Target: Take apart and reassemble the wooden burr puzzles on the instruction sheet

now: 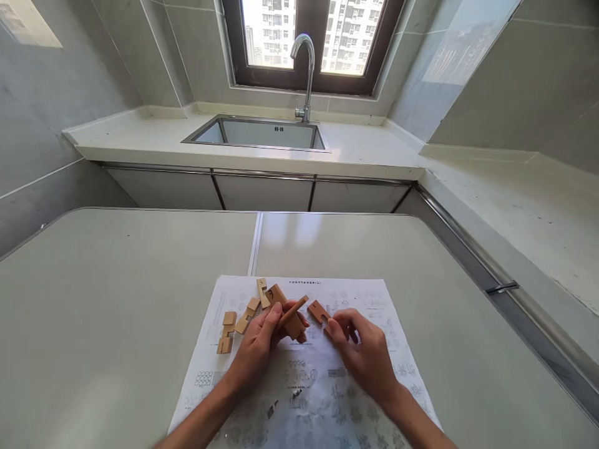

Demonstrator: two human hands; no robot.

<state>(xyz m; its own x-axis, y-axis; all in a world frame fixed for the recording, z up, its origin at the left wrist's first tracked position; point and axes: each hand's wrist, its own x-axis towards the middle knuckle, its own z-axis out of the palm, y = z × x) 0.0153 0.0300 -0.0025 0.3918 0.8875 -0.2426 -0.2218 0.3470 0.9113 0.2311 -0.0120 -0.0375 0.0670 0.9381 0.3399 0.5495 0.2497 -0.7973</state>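
A broad, pale, glossy table (pixel 116 299) filled the lower frame, with a white printed paper sheet (pixel 299 374) at bottom centre. On the sheet's left half, the left hand (pixel 264 330) gripped a cluster of brown wooden blocks (pixel 294 325); at centre right, the right hand (pixel 362 346) pinched the near end of a notched brown wooden piece (pixel 318 312). Three smaller light-brown notched wooden pieces (pixel 226 332) lay left of the cluster. Good handling probably called for a steady left grip, a light right pinch and notches kept unobstructed by fingertips.
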